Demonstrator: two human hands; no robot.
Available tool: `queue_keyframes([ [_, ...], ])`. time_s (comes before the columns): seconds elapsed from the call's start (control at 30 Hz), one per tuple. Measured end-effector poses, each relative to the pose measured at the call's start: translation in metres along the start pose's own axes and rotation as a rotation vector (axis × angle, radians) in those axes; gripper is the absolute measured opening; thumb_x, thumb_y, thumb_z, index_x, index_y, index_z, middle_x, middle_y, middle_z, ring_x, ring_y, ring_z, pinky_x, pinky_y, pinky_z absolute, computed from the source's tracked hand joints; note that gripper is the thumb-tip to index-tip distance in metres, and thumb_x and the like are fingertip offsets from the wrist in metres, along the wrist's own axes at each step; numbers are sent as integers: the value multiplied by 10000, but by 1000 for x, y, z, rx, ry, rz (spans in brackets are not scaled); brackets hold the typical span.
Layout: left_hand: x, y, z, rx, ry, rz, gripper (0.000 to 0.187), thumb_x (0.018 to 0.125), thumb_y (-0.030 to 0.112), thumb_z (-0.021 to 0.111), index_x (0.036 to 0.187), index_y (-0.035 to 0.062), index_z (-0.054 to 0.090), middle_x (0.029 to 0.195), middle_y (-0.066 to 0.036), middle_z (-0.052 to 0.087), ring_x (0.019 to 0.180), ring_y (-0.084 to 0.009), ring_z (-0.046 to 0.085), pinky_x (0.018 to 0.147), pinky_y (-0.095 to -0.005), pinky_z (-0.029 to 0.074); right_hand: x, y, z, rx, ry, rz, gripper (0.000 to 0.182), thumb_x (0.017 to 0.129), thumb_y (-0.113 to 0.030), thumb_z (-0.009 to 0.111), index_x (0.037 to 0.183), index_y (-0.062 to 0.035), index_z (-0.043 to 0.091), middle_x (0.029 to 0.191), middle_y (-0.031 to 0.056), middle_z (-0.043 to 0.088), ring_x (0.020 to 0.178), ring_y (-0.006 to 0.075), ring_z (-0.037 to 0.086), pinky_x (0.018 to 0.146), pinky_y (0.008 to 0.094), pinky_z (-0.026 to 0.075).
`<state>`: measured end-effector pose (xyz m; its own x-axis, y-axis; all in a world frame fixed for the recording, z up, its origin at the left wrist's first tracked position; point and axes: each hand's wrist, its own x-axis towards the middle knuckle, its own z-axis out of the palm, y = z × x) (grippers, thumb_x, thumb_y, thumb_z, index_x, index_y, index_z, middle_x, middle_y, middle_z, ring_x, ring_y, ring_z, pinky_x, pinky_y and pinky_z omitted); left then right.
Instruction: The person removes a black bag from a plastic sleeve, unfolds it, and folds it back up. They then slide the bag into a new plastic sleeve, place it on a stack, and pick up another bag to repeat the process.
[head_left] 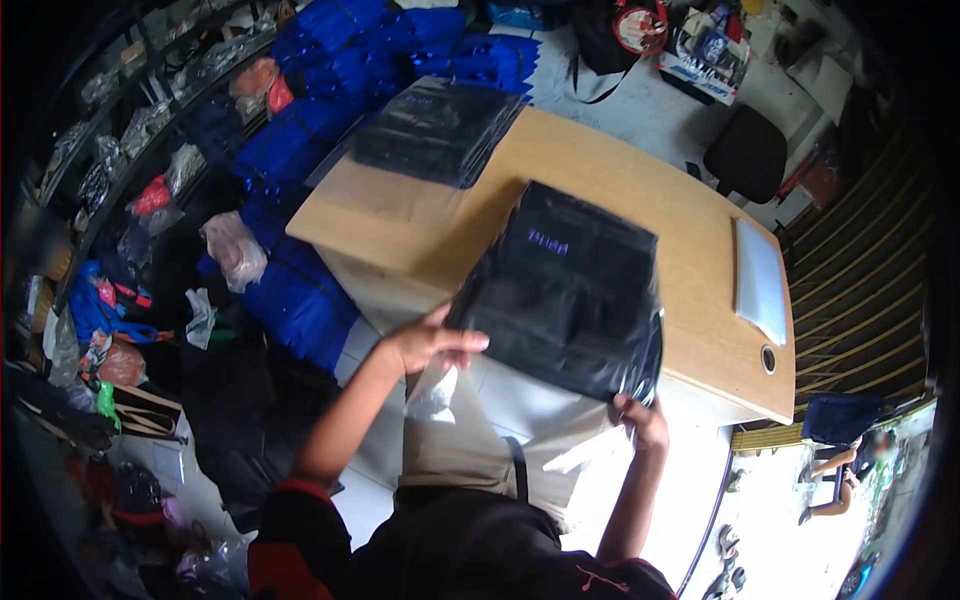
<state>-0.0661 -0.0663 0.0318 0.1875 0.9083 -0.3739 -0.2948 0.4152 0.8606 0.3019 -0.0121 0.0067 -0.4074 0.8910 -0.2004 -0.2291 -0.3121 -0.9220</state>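
Note:
A black folded item in a clear plastic bag (570, 290), with small purple writing near its top, is held between my two hands over the near edge of the wooden table (590, 160). My left hand (430, 342) grips its left lower edge, thumb on top. At the lower right corner, my right hand (643, 420) pinches the plastic. Loose clear plastic hangs below the item. A stack of similar black bagged items (430, 130) lies on the table's far left part.
Blue bundles (300, 290) are piled left of the table, beside shelves of bagged goods (150, 130). White sheets (760, 280) lie at the table's right end. A dark chair (745, 152) stands behind it. Another person's limbs (838, 480) show at the far right.

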Motion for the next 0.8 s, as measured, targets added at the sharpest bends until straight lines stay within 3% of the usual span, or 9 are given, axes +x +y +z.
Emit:
queue_keyframes([
  [0.13, 6, 57, -20, 26, -9, 137, 552, 766, 114, 798, 1219, 65, 486, 824, -50, 618, 585, -124, 623, 467, -242, 496, 35, -36, 31, -5, -111, -102, 298, 764, -125, 802, 933, 8, 595, 692, 66, 595, 566, 163, 571, 515, 284, 440],
  [0.23, 3, 112, -42, 138, 46, 224, 571, 751, 138, 803, 1224, 64, 491, 878, -68, 631, 588, -129, 616, 428, -231, 415, 79, -60, 58, -22, -186, -154, 249, 795, -51, 735, 987, 30, 597, 713, 77, 607, 602, 166, 593, 539, 272, 451],
  [0.3, 0, 149, -59, 198, 122, 330, 583, 741, 137, 807, 1228, 60, 495, 873, -72, 648, 579, -128, 613, 426, -228, 418, 112, -79, 86, -45, -220, -141, 265, 805, -19, 703, 1042, 28, 595, 732, 76, 615, 637, 169, 606, 562, 269, 459],
  [0.43, 4, 216, -114, 295, 152, 414, 598, 762, 120, 789, 1271, 99, 476, 816, -32, 626, 583, -114, 608, 430, -221, 424, 180, -105, 150, -21, -346, -216, 181, 828, -28, 705, 961, 0, 586, 733, 69, 613, 644, 144, 596, 564, 255, 442],
  [0.53, 15, 253, -157, 268, 135, 425, 650, 808, 26, 703, 1376, 187, 431, 874, 0, 567, 639, -107, 538, 506, -240, 418, 231, -106, 192, 47, -398, -158, 141, 846, -23, 695, 919, -19, 575, 727, 62, 605, 596, 107, 539, 510, 238, 390],
  [0.63, 30, 273, -196, 277, 182, 410, 615, 817, 25, 699, 1360, 184, 460, 865, 6, 568, 652, -114, 551, 530, -255, 435, 278, -97, 229, 155, -363, -52, 101, 854, -8, 684, 924, -6, 610, 748, 58, 619, 550, 86, 490, 471, 229, 355],
  [0.73, 63, 274, -245, 275, 269, 350, 485, 802, 20, 737, 1227, 157, 547, 853, 10, 595, 634, -86, 554, 499, -227, 427, 334, -75, 239, 101, -544, 69, 44, 854, -21, 669, 896, -9, 663, 718, 57, 652, 553, 92, 550, 451, 218, 374],
  [0.77, 68, 270, -255, 292, 321, 291, 426, 808, 27, 739, 1176, 153, 565, 845, 14, 592, 628, -79, 545, 489, -223, 409, 344, -63, 252, 133, -445, 108, 23, 861, -7, 637, 868, -5, 659, 673, 60, 635, 547, 93, 563, 418, 228, 353],
  [0.8, 74, 262, -261, 294, 381, 261, 382, 813, 39, 746, 1134, 152, 573, 839, 17, 590, 630, -76, 540, 482, -226, 394, 368, -42, 251, 140, -479, 158, 27, 864, -5, 631, 886, -11, 644, 690, 69, 635, 563, 100, 582, 407, 231, 347],
])
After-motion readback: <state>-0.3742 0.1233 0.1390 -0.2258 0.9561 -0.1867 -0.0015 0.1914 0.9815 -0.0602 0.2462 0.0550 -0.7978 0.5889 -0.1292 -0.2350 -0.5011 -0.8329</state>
